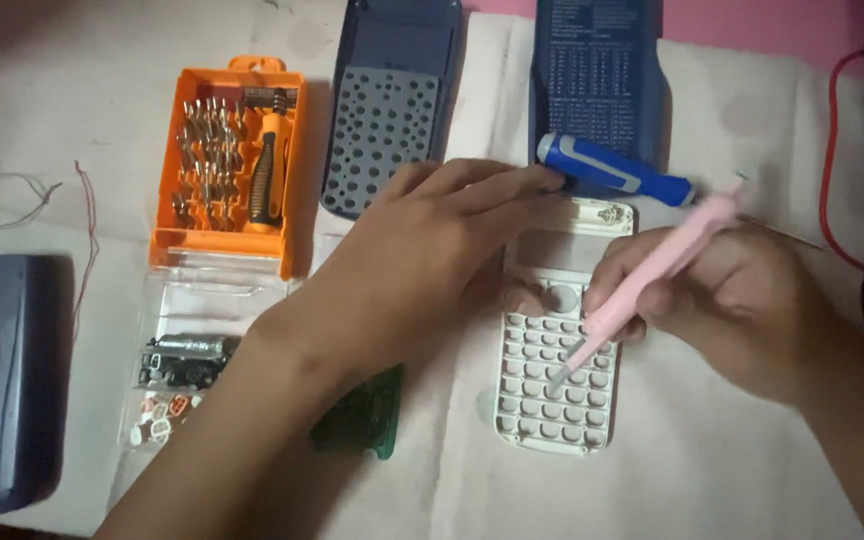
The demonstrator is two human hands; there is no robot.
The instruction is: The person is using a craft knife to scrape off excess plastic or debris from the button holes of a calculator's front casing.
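Nearest, a green circuit board (364, 420) lies half under the left forearm, set aside on the white cloth (712, 460). Just beyond it a cream keypad shell (537, 390) rests flat, its grid of key holes facing up so the openings can be reached from above. The left hand (422, 260) lies over the shell's upper end, fingers stretched forward and close together, seemingly pressing it so it does not slide. The right hand (732, 300) pinches a pink tool (652, 270) like a pen, fingers curled tight round the shaft, its grey tip down among the key holes.

To the left, a clear tray (187, 370) keeps small loose parts together. A blue screwdriver (612, 170) lies just past the shell, near the left fingertips, handy for pickup. Farther back, an orange bit case (227, 160) stands open with its driver and bits exposed, beside a grey perforated panel (380, 130) and a dark blue cover (597, 70). At the left edge sits a blue-grey box (2, 380); thin wires (7, 195) trail behind.
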